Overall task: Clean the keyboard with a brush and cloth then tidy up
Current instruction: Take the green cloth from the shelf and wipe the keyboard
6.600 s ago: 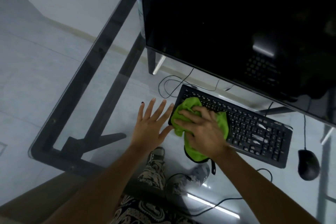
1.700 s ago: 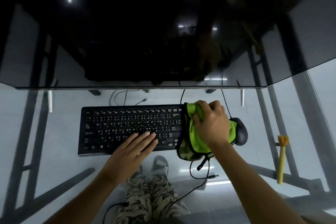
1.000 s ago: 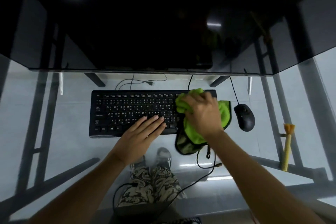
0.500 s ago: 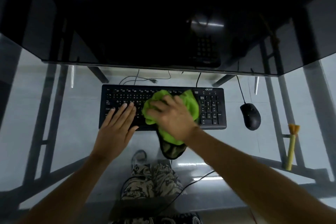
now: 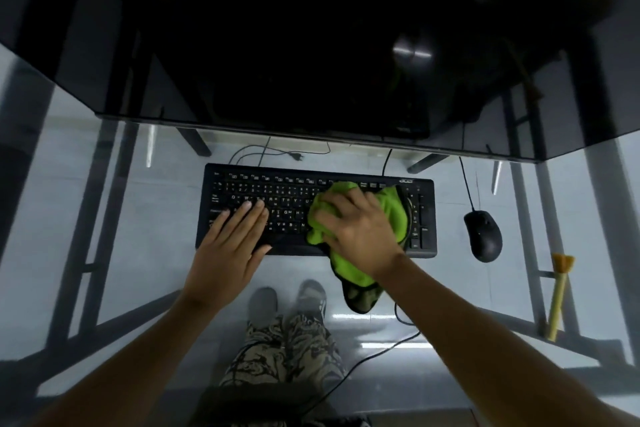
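Centrally, a black keyboard (image 5: 277,198) lies flat on a clear glass desk (image 5: 104,218), taken as landmark for the entries below.

- Monitor (image 5: 311,45): dark, unlit, directly behind the keyboard, its lower edge overhanging it.
- Left hand (image 5: 228,246): flat on the keyboard's left half, fingers straight and pressed together, gripping nothing.
- Right hand (image 5: 360,236): on the keyboard's right-centre, fingers curled down, bunching a green cloth (image 5: 391,215) against the keys; the cloth's tail spills over the near edge onto the glass.
- Mouse (image 5: 483,236): black, just right of the keyboard, apart from it, cable running back.
- Brush (image 5: 558,295): yellow handle, orange bristles, farther right, beyond the mouse.
- Desk frame (image 5: 86,253): dark metal bars seen through the glass.
- Floor (image 5: 52,281): pale tiles below, with loose cables, patterned trousers (image 5: 284,347) and shoes under the near edge.
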The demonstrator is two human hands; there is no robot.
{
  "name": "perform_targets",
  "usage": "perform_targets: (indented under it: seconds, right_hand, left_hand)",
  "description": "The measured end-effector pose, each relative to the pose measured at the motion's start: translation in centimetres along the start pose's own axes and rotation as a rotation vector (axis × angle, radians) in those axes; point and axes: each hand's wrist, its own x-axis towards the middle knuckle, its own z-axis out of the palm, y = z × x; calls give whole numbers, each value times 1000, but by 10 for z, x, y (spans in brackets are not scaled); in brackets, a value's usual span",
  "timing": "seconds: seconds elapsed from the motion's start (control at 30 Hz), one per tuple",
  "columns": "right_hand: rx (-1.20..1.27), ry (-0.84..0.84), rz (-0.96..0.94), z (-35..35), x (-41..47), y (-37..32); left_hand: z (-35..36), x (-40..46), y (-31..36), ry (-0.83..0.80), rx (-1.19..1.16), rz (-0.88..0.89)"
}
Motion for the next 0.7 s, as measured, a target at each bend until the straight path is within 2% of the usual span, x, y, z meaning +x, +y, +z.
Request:
perform_targets:
  seconds: [0.07, 0.13, 0.27, 0.33, 0.4, 0.5, 0.63, 0.7]
  right_hand:
    - [-18, 19, 8, -1, -10, 14]
    - [-55, 29, 102, -7, -30, 31]
    - [34, 78, 522, -29, -61, 56]
    - [69, 127, 651, -30, -63, 52]
    - [76, 65, 700, -24, -56, 31]
    - [-24, -97, 812, -9, -49, -6]
    - [-51, -67, 955, 2, -39, -24]
    - [-48, -26, 905, 2, -30, -30]
  left_hand:
    - [1, 0, -1, -1, 9, -3]
    - [2, -1, -2, -6, 44, -1]
    - [2, 0, 11, 43, 123, 166]
    - [3, 8, 31, 39, 112, 276]
    - [7, 17, 51, 13, 100, 353]
    - [13, 23, 60, -31, 101, 368]
    - [15, 22, 62, -63, 101, 343]
    - [16, 20, 62, -77, 111, 353]
